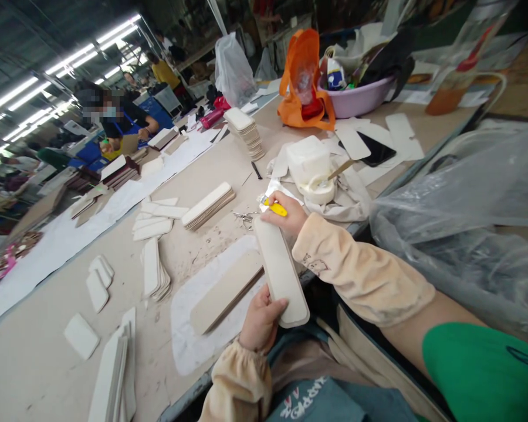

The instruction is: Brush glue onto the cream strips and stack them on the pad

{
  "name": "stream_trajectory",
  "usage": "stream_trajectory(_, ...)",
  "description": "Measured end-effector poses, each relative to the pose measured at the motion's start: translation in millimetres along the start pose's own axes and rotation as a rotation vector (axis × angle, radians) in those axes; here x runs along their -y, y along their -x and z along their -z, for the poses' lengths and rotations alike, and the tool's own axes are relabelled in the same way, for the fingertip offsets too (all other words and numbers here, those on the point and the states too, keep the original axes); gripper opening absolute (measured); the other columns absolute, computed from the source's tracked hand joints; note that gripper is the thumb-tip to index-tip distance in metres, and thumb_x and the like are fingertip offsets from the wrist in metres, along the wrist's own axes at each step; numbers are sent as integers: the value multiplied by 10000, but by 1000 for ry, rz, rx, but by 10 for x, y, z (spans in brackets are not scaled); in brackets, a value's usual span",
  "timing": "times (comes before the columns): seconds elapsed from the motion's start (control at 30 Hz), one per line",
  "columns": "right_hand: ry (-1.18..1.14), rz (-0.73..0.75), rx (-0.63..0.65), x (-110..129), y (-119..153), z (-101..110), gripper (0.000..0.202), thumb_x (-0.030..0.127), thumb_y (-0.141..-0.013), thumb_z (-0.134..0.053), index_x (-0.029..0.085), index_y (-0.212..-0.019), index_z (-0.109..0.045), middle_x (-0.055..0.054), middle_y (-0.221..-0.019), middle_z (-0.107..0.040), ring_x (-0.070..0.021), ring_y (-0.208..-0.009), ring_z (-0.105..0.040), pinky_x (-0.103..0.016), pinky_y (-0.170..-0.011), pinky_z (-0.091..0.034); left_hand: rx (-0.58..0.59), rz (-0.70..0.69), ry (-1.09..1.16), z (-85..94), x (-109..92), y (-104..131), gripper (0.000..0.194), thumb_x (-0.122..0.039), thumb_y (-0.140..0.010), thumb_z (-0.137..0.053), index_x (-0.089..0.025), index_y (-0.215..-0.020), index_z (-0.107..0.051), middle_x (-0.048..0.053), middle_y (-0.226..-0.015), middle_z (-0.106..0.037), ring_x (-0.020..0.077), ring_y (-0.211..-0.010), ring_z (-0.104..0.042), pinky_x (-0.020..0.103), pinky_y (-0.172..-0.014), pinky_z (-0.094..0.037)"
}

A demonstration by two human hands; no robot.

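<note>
A long pale panel with rounded corners [281,269] is held up at a tilt near the table edge. My left hand [261,316] is closed on its lower left side, thumb lying on the face. At the upper end, my right hand [290,217] is closed around a small yellow-handled tool [276,207], and its fingers also touch the panel. The tool's tip is too small to make out. Beside the panel, a stack of similar long pieces [224,293] rests on a white sheet [185,346]. Small metal pieces [244,218] lie just beyond my right hand.
Several stacks of pale pieces [209,206] stand on the table [158,346]. Farther back are a white tub [308,161], an orange bag [303,82], a purple basin [361,97] and a bottle [449,94]. Clear plastic [466,234] hangs at right. A co-worker [118,117] sits across.
</note>
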State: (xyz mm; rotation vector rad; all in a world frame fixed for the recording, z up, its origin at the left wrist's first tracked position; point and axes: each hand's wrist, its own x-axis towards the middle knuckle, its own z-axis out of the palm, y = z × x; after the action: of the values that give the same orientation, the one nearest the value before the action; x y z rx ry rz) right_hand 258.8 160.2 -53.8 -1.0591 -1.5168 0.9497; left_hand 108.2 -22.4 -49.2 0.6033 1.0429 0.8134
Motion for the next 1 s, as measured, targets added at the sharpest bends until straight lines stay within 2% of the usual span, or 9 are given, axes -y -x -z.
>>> stream_trajectory(0.17, -26, -18, 16, -10, 11, -19, 308, 372, -686, -656, 240, -850, -431, 54, -681, -530, -146, -638, -466, -268, -635, -359, 6, 20, 31, 7, -2, 11, 490, -248, -676, -765, -131, -1130, -624, 107, -962, -736, 267, -882, -694, 357, -764, -551)
stream_trajectory(0.47, -143, -50, 51, -48, -10, -49, 340, 381, -681, -683, 241, -843, -419, 71, -658, -510, -131, -601, -460, -258, -595, -361, 25, -14, 52, 78, 51, 5, 416, -222, -707, -750, -120, -1090, -625, 112, -967, -734, 236, -829, -697, 309, -699, -544)
stream_trajectory(0.77, -313, -76, 63, 1, -10, -62, 379, 389, -662, -710, 248, -831, -401, 80, -650, -490, -124, -582, -449, -249, -562, -345, 40, -76, 60, 88, 104, -13, 432, -235, -709, -754, -104, -1096, -614, 122, -971, -731, 241, -844, -693, 296, -693, -530)
stream_trajectory(1.0, -331, -72, 70, -28, -7, -61, 382, 384, -659, -707, 238, -836, -403, 81, -657, -498, -112, -593, -435, -244, -582, -338, 45, -47, 67, 99, 92, -6, 434, -226, -687, -770, -117, -1080, -623, 113, -956, -740, 258, -880, -697, 312, -721, -542)
